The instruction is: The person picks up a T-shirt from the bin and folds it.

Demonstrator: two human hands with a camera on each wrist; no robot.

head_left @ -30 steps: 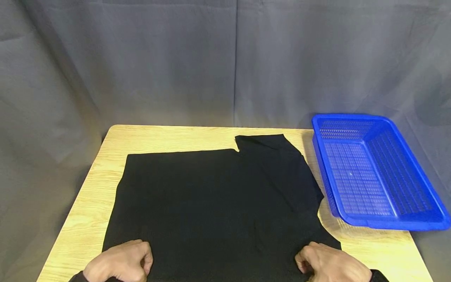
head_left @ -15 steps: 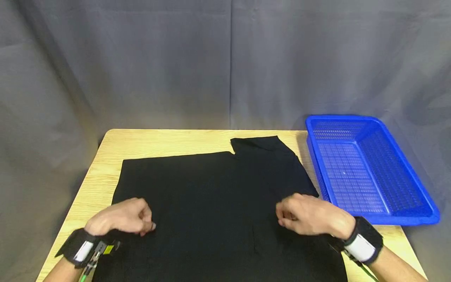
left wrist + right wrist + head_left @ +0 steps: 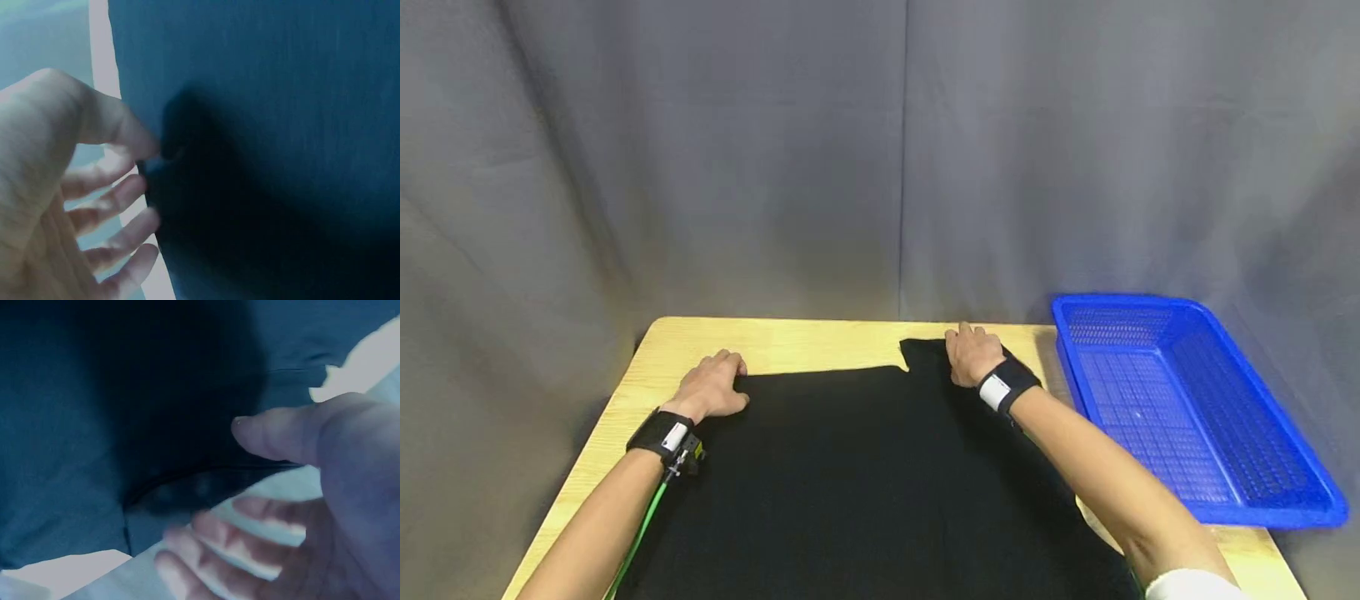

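Observation:
A black T-shirt [image 3: 850,467] lies spread over the table, with a sleeve [image 3: 925,354] sticking out at the far right. My left hand [image 3: 711,387] is at the shirt's far left edge, and in the left wrist view its thumb [image 3: 119,128] is over the cloth and the fingers [image 3: 134,231] are spread near the edge. Over the sleeve end is my right hand [image 3: 974,354]. In the right wrist view its thumb [image 3: 275,431] and fingers [image 3: 225,537] stand apart with no cloth pinched between them. Whether the fingertips touch the fabric, I cannot tell.
A blue plastic basket [image 3: 1071,367] stands on the right side of the wooden table [image 3: 820,342], close to my right forearm. Grey curtains [image 3: 737,167] hang behind the table. A green cable [image 3: 643,525] runs along my left forearm.
Both hands have moved forward from the near part of the shirt to its far edge. Their curled fingers have opened out. The shirt and basket stay in place while the head view shifts.

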